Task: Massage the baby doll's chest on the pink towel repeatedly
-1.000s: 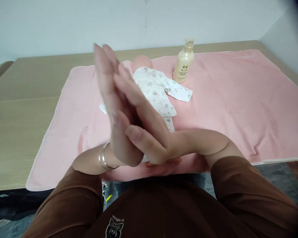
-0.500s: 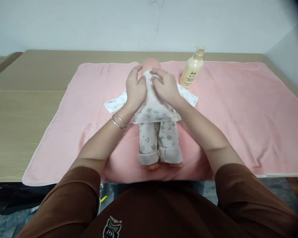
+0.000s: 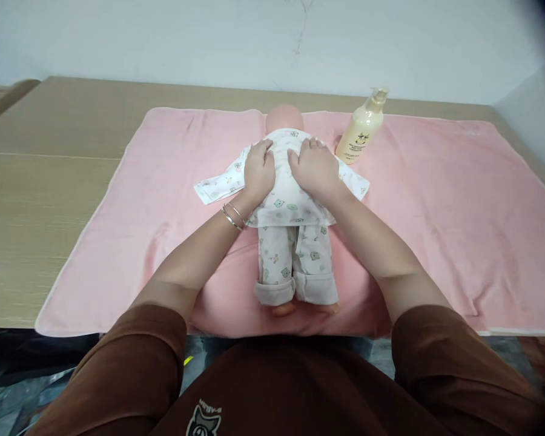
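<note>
A cream pump bottle (image 3: 360, 132) is standing just beside my right hand (image 3: 315, 169) while both it and my left hand (image 3: 257, 170) are lying flat, fingers released, on the printed-pyjama doll (image 3: 290, 224) face-down on the pink towel (image 3: 436, 206).

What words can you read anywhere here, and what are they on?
Pump bottle: a small dark picture with lines of print under it, too small to read.
Brown top: a cat-like badge with curved letters above it, upside down and too blurred to read.
Doll's clothes: little animal pictures only, no words.
No text can be read for sure.
</note>
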### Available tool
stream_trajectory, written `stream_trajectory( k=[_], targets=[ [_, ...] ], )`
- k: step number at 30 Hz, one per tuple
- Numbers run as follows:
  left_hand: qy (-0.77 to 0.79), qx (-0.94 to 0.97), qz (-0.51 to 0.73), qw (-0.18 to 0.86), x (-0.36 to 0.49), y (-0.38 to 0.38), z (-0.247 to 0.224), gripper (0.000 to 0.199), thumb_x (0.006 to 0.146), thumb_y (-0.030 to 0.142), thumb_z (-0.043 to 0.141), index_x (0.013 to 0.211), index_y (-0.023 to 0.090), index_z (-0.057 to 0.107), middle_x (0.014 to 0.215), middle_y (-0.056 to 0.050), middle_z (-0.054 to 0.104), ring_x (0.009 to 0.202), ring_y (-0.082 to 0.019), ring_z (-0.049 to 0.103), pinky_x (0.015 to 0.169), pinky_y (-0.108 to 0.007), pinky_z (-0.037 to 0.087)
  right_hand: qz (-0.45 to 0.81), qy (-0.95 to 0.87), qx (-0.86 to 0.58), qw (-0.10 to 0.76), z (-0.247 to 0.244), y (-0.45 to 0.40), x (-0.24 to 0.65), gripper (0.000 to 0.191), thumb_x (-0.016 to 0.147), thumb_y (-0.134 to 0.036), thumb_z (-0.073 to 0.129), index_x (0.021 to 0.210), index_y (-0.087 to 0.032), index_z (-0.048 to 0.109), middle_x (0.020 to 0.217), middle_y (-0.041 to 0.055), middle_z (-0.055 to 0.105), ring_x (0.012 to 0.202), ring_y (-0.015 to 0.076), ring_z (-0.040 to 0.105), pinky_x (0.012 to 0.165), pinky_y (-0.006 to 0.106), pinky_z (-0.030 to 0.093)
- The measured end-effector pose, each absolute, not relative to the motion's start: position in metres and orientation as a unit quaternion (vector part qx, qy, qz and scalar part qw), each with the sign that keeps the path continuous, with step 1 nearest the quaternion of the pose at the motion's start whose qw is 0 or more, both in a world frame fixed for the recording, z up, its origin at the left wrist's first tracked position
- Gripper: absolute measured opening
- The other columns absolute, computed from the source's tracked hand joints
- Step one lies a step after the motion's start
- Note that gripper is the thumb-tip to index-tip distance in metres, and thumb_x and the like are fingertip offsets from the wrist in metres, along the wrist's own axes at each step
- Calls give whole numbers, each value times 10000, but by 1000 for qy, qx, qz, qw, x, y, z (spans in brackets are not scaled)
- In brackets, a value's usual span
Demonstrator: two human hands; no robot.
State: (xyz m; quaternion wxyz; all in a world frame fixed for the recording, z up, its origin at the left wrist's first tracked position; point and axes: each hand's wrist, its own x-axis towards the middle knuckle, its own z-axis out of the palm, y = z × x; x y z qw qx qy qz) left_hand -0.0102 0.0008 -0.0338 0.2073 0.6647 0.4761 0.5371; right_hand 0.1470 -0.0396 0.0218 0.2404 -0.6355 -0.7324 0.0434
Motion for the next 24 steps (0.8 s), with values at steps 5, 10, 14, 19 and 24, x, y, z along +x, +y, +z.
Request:
stream_trajectory(
  k=[5, 10, 14, 19, 24],
  targets=[
    [469, 663, 544, 212, -12, 2, -36, 276, 984, 226, 531, 1185, 240, 720, 1330, -77, 753, 1331, -252, 646, 1259, -433, 435, 34, -845, -501, 186, 31, -60, 127, 575, 1000, -151, 383, 1551, -15, 477, 1672, 192, 433, 1617, 302, 321, 1366, 529, 204],
    [468, 664, 542, 214, -11, 2, -36, 314, 963, 150, 518, 1187, 234, 721, 1359, -75, 740, 1349, -251, 629, 1281, -448, 409, 85, -805, -552, 200, 31, -34, 147, 584, 1065, -352, 391, 1595, -114, 447, 1711, 148, 380, 1621, 336, 303, 1341, 615, 219],
    [472, 662, 542, 212, -11, 1, -35, 329, 946, 138, 526, 1191, 235, 723, 1355, -72, 744, 1345, -249, 630, 1272, -441, 423, 41, -750, -619, 228, 20, -48, 136, 649, 1070, -385, 394, 1582, 13, 409, 1681, 277, 367, 1602, 425, 307, 1315, 691, 189],
    [482, 665, 535, 200, -12, 2, -34, 317, 940, 160, 532, 1184, 228, 723, 1329, -94, 755, 1312, -267, 656, 1225, -443, 475, 27, -836, -514, 190, 24, -63, 121, 536, 1020, -199, 391, 1521, -67, 528, 1684, 177, 420, 1614, 334, 317, 1350, 594, 199],
    [472, 666, 540, 203, -10, 1, -34, 318, 930, 155, 543, 1181, 236, 720, 1327, -78, 754, 1314, -267, 644, 1256, -444, 448, 61, -799, -561, 207, 28, -29, 151, 542, 1073, -319, 337, 1561, -150, 504, 1692, 139, 419, 1608, 340, 328, 1316, 636, 259]
  ],
)
